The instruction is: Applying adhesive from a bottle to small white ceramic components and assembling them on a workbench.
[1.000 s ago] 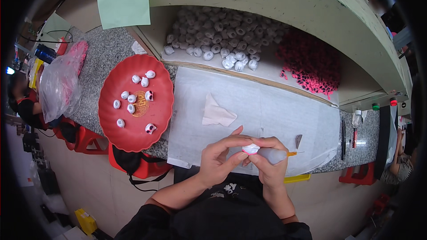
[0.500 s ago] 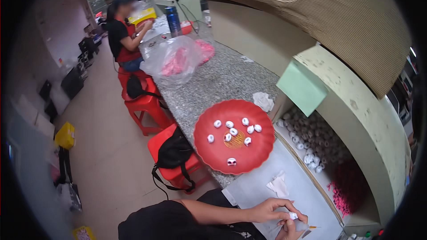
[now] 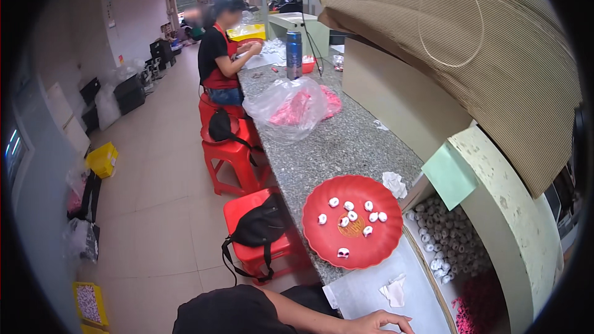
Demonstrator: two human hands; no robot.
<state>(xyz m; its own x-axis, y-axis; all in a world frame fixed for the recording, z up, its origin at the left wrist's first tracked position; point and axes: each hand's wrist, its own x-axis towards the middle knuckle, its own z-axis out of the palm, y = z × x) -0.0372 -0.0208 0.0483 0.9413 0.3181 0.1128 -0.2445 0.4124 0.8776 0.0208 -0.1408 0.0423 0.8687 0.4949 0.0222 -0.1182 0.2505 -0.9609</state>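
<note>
My left hand (image 3: 377, 321) is at the lower edge over the white sheet (image 3: 359, 287), fingers bent, with a sliver of a small white piece (image 3: 402, 333) beneath them; too much is cut off to tell whether they are clamped on it. My right hand is out of view. Crumpled tissue (image 3: 393, 291) lies just beyond my left hand. Farther off, a red plate (image 3: 318, 238) holding white balls (image 3: 352, 216) rests on the granite bench (image 3: 303, 158), near a shelf heaped with white pieces (image 3: 455, 238).
</note>
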